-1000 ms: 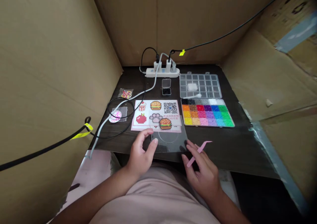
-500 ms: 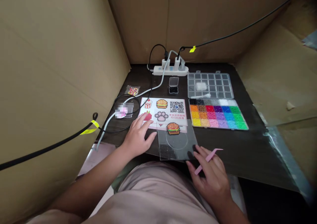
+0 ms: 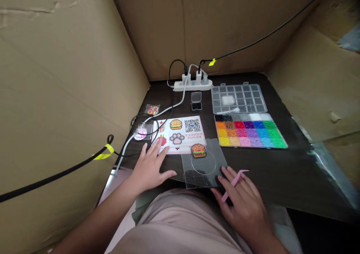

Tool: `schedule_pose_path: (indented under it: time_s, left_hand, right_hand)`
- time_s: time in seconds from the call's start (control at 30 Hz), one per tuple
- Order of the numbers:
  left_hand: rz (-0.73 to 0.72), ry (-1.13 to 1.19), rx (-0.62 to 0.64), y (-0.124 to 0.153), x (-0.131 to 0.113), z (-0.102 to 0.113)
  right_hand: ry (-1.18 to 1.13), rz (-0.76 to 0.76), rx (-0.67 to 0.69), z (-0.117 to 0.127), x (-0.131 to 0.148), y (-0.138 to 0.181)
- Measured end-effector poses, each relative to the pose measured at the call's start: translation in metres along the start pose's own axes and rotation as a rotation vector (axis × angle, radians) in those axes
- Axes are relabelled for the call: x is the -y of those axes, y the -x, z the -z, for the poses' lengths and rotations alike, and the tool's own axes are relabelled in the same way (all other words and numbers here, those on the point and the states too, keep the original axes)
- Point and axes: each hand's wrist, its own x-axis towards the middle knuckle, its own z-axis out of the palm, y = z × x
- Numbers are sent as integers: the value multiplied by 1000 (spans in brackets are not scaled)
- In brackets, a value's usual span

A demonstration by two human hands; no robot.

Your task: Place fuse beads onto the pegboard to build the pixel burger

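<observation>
My left hand [image 3: 150,168] lies with fingers spread, the fingertips on the lower left of a printed pattern sheet [image 3: 181,128]. That sheet shows a burger, a paw, a strawberry, a cupcake and a QR code. A clear pegboard [image 3: 204,175] with a round outline overlaps the sheet's lower edge. On its upper part sits a burger of coloured beads [image 3: 198,151]. Pink bent-tip tweezers [image 3: 234,184] are held between the fingers of my right hand [image 3: 242,201], tip pointing up and right. This hand's fingertips rest at the pegboard's right lower edge.
An open bead box [image 3: 250,130] with many colours stands right, its lid [image 3: 239,98] folded back. Behind the sheet are a small box of black beads [image 3: 196,105] and a power strip [image 3: 192,84]. Cables [image 3: 180,100] cross the left side, near a small bag [image 3: 152,109].
The pattern sheet has slid left under my left hand, away from the pegboard's right side. My left hand's fingers have spread wider. My right hand still holds the tweezers. The camera view has shifted slightly.
</observation>
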Motion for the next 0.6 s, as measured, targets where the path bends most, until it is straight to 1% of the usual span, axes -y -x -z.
schedule_pose_path:
  time_s: [0.17,0.3,0.43,0.6]
  left_hand:
    - [-8,-57,15,20,4,3]
    - [2,-79,-17,29,10,2]
    - [29,-74,-97,38,12,-6]
    - [13,-49,-282,53,12,-20]
  right_hand:
    - [-2,3,-36,-2,-1,1]
    - [3,5,-54,-3,-2,3]
    - [3,0,-64,-3,-2,4]
    - [6,5,-60,-4,-1,2]
